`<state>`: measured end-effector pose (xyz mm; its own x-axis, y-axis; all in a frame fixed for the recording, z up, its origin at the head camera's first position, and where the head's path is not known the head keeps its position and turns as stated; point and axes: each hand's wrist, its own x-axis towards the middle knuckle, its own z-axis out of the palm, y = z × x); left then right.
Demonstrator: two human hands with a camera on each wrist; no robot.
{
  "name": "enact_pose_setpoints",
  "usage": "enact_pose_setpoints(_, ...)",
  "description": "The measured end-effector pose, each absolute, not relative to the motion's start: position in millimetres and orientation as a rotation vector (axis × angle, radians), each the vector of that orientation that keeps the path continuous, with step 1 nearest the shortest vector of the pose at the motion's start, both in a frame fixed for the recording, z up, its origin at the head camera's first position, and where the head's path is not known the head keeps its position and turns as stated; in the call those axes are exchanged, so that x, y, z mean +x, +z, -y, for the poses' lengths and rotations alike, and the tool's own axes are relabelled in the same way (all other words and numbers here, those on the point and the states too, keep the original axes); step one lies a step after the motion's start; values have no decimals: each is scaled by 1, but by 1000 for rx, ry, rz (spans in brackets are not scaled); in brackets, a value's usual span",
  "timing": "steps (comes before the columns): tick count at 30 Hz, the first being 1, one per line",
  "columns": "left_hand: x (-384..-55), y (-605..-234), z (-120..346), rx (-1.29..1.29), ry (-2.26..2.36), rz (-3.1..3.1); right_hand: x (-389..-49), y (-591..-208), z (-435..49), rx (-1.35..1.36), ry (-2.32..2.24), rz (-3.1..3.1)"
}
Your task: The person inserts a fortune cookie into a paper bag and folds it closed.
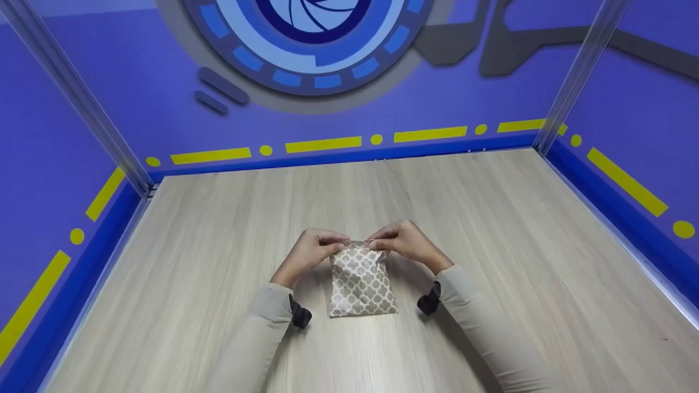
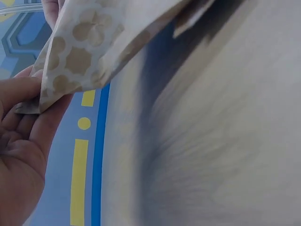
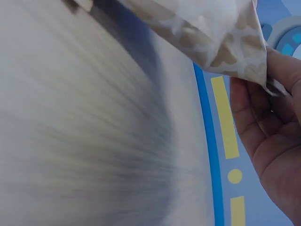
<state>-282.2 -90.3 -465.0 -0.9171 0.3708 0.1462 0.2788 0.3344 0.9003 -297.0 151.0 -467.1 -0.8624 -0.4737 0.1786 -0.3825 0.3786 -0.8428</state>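
Note:
A small paper bag (image 1: 361, 281) with a beige and white quatrefoil pattern is in the middle of the table, its lower edge toward me. At its far end my left hand (image 1: 314, 251) pinches the left corner between thumb and fingers. The right corner is pinched the same way by my right hand (image 1: 407, 242). In the left wrist view the bag (image 2: 77, 59) runs up from the left hand (image 2: 23, 141), its corner between thumb and fingers. The right wrist view has the right hand (image 3: 273, 122) holding the other corner of the bag (image 3: 225, 42). What the bag contains is hidden.
A wood-grain table (image 1: 218, 234) spreads around the hands. Blue panels with yellow marks form a back wall (image 1: 464, 103) and side walls, joined by metal posts (image 1: 573, 76). Black wrist straps (image 1: 428, 301) sit over the beige sleeves (image 1: 491, 333).

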Motion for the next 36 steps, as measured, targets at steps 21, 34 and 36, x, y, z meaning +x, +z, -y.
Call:
enact_pose_setpoints(21, -282, -464, 102, 528, 1707, -2470, -281, -441, -167, -738, -1587, -2374)
enact_pose_setpoints(34, -282, -462, 103, 590, 1746, -2435, -279, -436, -170, -859, -1592, -2487)
enact_pose_setpoints(36, -283, -462, 102, 604, 1762, -2432, -279, -434, -172, -873, -1551, -2498)
